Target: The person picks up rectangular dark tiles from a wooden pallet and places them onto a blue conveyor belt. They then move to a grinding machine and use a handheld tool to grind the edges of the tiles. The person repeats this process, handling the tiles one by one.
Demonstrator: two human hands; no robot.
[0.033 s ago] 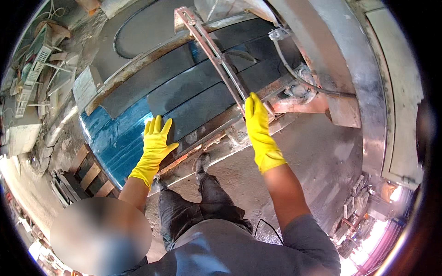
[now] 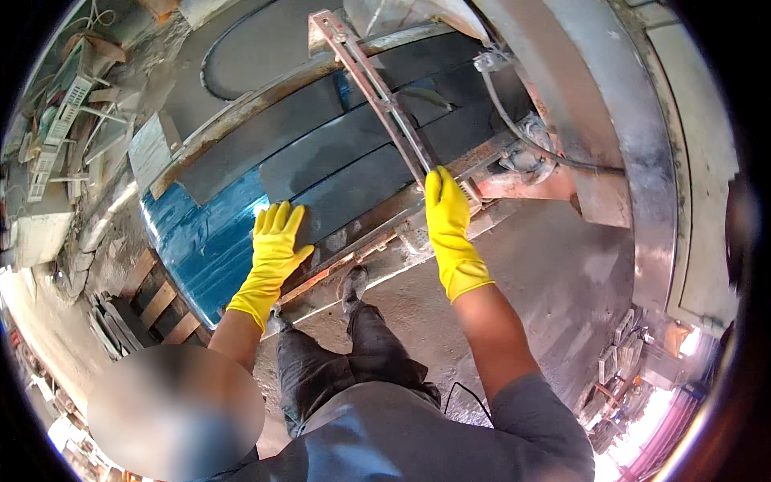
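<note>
Both my hands wear yellow rubber gloves. My left hand (image 2: 277,245) lies flat, fingers extended, at the near left edge of a dark grey stone slab (image 2: 345,193), where it meets a shiny blue surface (image 2: 205,257). My right hand (image 2: 447,221) is closed at the near end of a reddish, slotted metal bar (image 2: 373,92); its fingers are together, and their undersides are hidden. This bar crosses over several dark slabs laid side by side, from the far edge to the near edge.
A large metal machine body (image 2: 618,120) stands at the right, with a grey hose (image 2: 514,128) running to it. Wooden slats (image 2: 157,309) and stacked dark pieces (image 2: 120,325) lie at the left. A pale block (image 2: 155,149) sits by the far left edge. My feet stand on the grey floor (image 2: 385,321).
My left fingers have drawn slightly closer together on the slab. My right hand has shifted very slightly at the bar's near end. The view has moved a little.
</note>
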